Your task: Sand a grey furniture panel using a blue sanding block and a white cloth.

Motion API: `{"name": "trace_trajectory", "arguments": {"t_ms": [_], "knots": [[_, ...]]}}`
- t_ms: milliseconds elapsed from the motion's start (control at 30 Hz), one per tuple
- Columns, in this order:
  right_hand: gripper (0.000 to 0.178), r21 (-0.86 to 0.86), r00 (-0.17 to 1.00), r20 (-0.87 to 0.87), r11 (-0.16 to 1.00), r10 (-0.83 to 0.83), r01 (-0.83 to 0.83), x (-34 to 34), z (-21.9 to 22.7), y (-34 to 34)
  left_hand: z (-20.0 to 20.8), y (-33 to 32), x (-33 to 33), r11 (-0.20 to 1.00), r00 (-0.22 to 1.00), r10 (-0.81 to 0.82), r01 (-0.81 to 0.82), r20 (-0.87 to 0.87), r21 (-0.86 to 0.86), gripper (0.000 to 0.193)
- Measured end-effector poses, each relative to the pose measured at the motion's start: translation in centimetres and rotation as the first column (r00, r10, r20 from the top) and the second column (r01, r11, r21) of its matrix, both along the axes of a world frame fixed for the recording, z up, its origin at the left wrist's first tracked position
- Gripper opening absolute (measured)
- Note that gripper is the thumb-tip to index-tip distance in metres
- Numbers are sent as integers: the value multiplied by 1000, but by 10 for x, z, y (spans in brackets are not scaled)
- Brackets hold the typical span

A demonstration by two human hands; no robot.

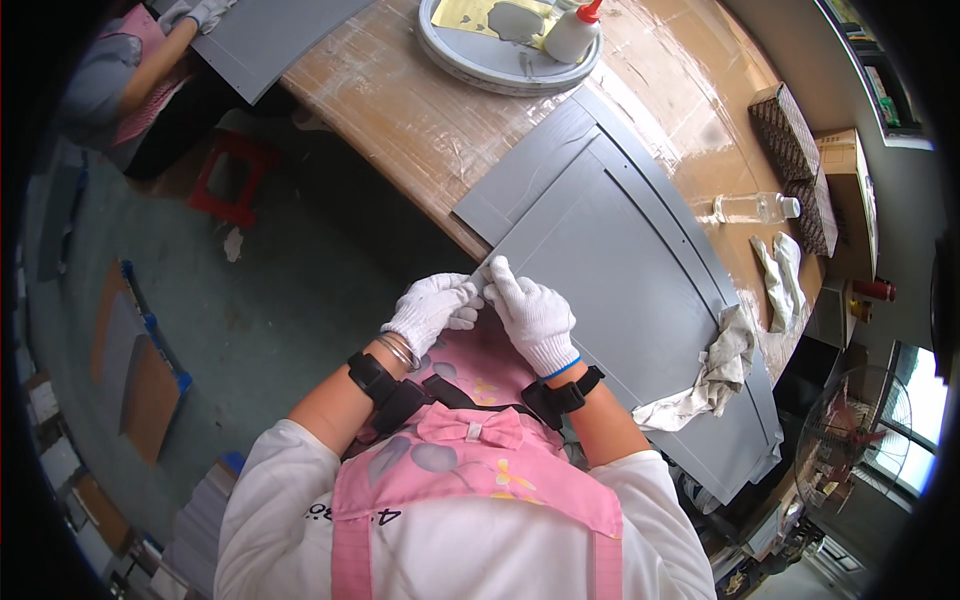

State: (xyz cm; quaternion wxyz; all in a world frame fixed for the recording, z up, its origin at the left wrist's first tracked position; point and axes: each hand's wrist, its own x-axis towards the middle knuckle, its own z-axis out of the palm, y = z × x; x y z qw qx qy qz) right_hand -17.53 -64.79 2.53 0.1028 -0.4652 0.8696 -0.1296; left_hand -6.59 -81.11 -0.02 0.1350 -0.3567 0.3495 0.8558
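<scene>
A large grey panel (620, 290) with lines along it lies at a slant over the table's near edge, on top of other grey panels (530, 165). Both my hands, in white knit gloves, meet at its near left corner. My left hand (435, 308) is closed around the corner from the left, fingers curled. Right beside it, my right hand (530, 312) pinches the panel's edge, thumb and forefinger together. Whether anything small lies between the fingertips is hidden by the gloves.
A round grey tray (450, 60) holds a white bottle with a red tip (572, 32). A crumpled rag (725, 370) lies on the panel's right end. Farther right are a clear bottle (750, 208) and boxes (795, 130). Another person (130, 80) works at upper left, near a red stool (230, 180).
</scene>
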Motion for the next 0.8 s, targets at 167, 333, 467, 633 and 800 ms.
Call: {"name": "trace_trajectory", "arguments": {"t_ms": [167,333,467,633,800], "knots": [[48,48,997,37,997,61,-63,-3,6,-1,2,4,-1,995,997,-3,10,76,-97,23],[50,-60,998,37,997,48,-46,1,-4,4,13,3,-3,989,995,-29,43,99,-138,26],[50,-126,997,-36,990,-71,66,6,-9,3,3,1,3,990,998,-67,69,17,-121,27],[48,-114,1000,-6,993,-3,2,2,-11,5,5,3,3,992,999,-29,34,44,-122,29],[46,-113,998,-45,993,-45,39,6,-9,1,3,6,3,994,999,2,4,54,-107,28]]}}
